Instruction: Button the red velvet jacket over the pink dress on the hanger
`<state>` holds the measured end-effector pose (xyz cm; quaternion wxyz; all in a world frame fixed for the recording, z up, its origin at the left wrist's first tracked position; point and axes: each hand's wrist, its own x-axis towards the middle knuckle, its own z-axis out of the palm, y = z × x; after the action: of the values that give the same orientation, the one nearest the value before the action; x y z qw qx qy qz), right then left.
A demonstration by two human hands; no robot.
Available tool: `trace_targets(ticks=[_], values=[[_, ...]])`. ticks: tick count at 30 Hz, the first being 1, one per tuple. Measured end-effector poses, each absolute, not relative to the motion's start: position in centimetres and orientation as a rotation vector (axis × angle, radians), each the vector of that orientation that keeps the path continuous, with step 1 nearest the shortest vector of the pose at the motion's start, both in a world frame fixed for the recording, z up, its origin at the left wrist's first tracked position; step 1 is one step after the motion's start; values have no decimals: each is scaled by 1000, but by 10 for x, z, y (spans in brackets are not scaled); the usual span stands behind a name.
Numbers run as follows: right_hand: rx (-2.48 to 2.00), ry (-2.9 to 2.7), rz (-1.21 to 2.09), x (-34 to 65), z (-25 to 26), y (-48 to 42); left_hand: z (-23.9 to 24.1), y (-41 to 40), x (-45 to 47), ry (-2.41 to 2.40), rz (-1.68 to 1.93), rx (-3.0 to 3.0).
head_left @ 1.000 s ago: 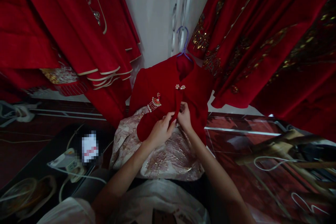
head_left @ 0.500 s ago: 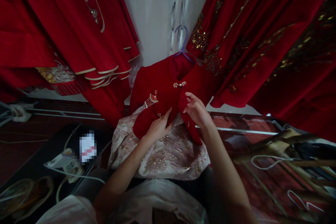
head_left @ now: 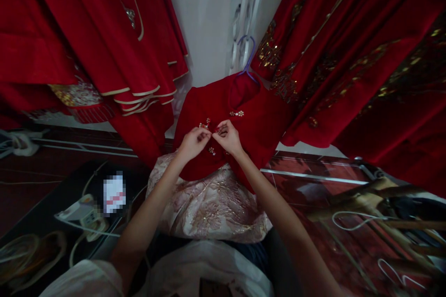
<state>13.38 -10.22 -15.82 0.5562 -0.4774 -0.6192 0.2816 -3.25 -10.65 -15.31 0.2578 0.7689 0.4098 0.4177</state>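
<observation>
A red jacket on a purple hanger lies spread over my lap. At its collar is a beaded flower fastener, with another small beaded ornament lower on the front. My left hand is closed in a pinch over the jacket's front, partly covering a beaded tassel ornament. Right beside it, my right hand is pinched too, its fingertips almost touching the left ones. A bit of red shows at the right fingers; what either pinch holds is too small to tell. Beneath the jacket lies shiny pale brocade cloth.
Red garments with pale piping hang at the left, and red garments with gold sequins at the right. On a dark surface at the left are a power strip and cables. Wooden bars stand at the right.
Both hands have come together over the jacket's left front and closed into pinches. The jacket's right front flap, folded away before, now lies across toward the left front.
</observation>
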Motion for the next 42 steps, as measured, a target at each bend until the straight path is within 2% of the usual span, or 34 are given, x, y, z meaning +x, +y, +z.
trace_targets(ticks=[3,12,18,42], values=[[-1143,-1460,597,129,-161,-103,-157,-78,-42,1169,1294,1949],[-1137,-1415,509,121,-171,-97,-167,-62,-31,1034,1286,1717],[-1109,-1392,569,123,-177,-99,-168,-61,-34,993,1323,1661],[-1164,-1371,478,117,-167,-102,-155,-71,-30,1154,1313,1858]])
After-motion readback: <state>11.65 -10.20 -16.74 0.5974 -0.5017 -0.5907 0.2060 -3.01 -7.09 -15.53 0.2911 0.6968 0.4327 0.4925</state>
